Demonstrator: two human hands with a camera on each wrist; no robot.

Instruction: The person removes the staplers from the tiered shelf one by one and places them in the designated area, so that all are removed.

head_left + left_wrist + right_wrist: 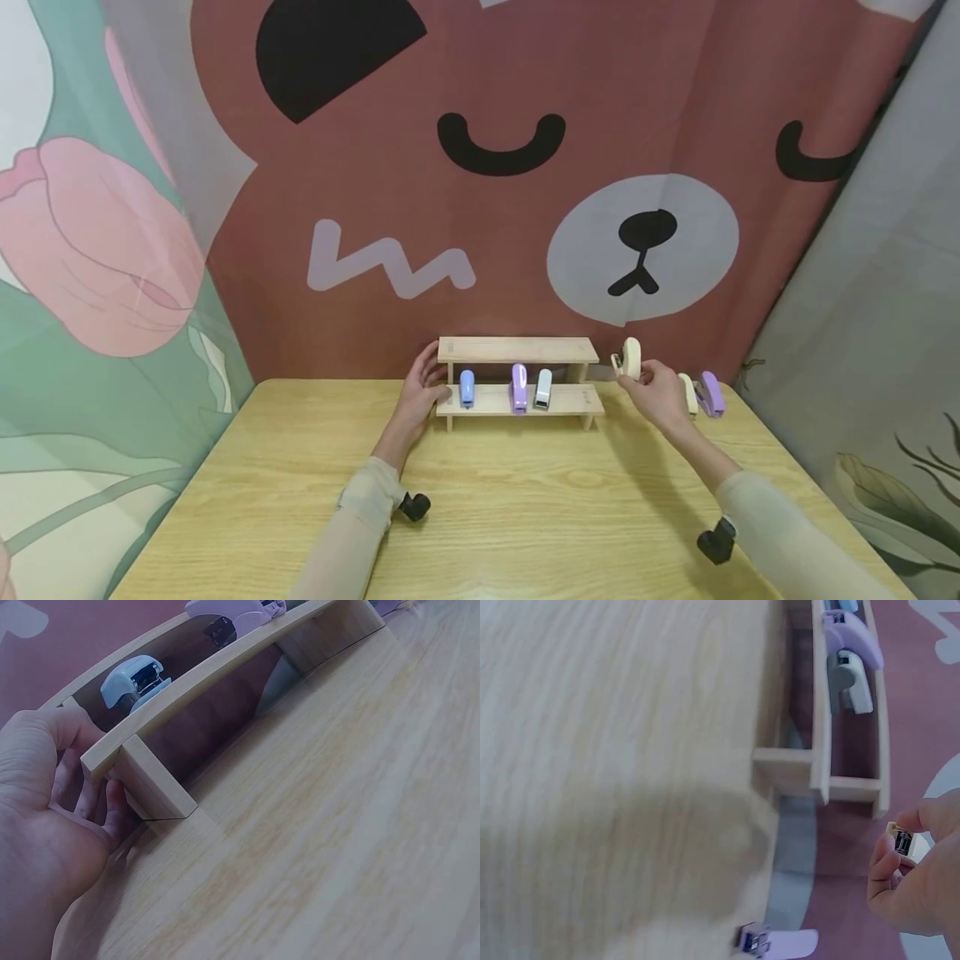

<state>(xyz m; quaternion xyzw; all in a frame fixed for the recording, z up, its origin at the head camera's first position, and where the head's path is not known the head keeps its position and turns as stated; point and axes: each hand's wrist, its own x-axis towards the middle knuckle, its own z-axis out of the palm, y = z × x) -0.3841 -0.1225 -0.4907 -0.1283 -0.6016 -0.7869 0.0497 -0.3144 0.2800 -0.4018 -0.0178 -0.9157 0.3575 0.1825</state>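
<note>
A two-tier wooden shelf (pixel 517 350) stands at the back of the table. My left hand (pixel 415 398) grips its left end, thumb at the lower tier's edge, the other fingers around the side; the left wrist view shows this hand (pixel 52 780) close up. On the lower tier sit a blue stapler (pixel 467 388), a purple stapler (pixel 518 388) and a pale grey-white stapler (pixel 543 389). To the right of the shelf, my right hand (pixel 658 396) pinches a cream stapler (pixel 632 358), raised above table height. In the right wrist view that stapler (pixel 904 841) is partly hidden by the fingers.
Beyond my right hand, a second cream stapler (pixel 687 395) and another purple stapler (pixel 709 395) stand at the table's back right. A curtain with a bear print (pixel 510 250) hangs right behind the wooden table (pixel 510 508).
</note>
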